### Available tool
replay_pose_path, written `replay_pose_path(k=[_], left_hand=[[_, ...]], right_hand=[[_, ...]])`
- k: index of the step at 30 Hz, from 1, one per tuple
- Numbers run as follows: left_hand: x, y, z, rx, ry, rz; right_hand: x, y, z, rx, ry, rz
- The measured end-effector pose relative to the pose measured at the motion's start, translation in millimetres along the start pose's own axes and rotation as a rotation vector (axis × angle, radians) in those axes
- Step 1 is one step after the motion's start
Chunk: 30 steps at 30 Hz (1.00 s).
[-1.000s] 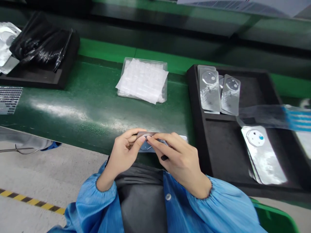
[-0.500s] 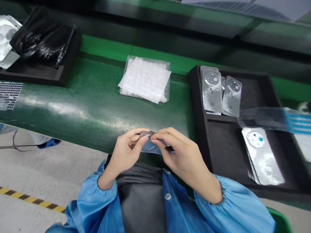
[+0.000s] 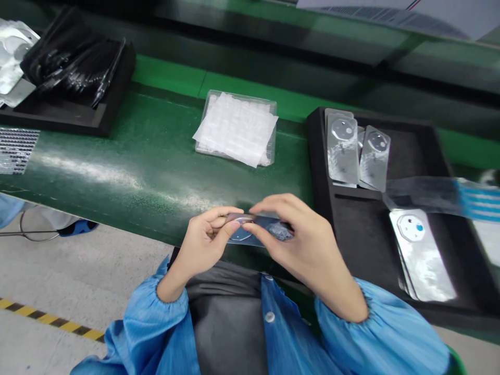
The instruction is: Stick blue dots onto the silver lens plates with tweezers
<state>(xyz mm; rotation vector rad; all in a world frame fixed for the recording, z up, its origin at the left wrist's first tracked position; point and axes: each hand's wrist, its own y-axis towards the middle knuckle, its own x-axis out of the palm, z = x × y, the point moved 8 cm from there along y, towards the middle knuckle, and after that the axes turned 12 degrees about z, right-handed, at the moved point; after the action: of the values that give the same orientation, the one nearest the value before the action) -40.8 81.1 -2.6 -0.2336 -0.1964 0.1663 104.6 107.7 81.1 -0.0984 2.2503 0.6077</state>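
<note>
A black foam tray (image 3: pixel 318 156) (raised rim) stands just beside the right hand (image 3: pixel 308 245)

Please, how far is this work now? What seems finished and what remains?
Done: cannot tell; silver plates lie in two groups in the black foam tray. In hand: one plate, pinched by the left hand, the right hand over it. Remaining: perhaps those plates, and the clear box under a white sheet.
</note>
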Motion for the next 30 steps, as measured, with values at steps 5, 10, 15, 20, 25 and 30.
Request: replay_pose_path(k=[5,10,15,20,25,30], left_hand=[[1.7,-4,1,0.02,-0.032,-0.031],[3.1,-6,0,-0.001,-0.065,-0.026],[2.2,-5,0,-0.017,-0.043,-0.01],[1.1,-4,0,-0.01,-0.039,0.006],[4.4,0,-2,-0.047,-0.099,-0.06],[6.2,4,0,-0.056,-0.149,-0.079]], right_hand=[[5,4,14,0.124,-0.017,-0.184],[-1,3,6,0.11,0.037,-0.18],[-3,3,-1,0.081,0.049,-0.174],[0,2,-5,0.003,0.084,-0.123],[-4,1,-1,-0.037,0.016,-0.14],[-7,1,3,-0.027,-0.074,-0.186]])
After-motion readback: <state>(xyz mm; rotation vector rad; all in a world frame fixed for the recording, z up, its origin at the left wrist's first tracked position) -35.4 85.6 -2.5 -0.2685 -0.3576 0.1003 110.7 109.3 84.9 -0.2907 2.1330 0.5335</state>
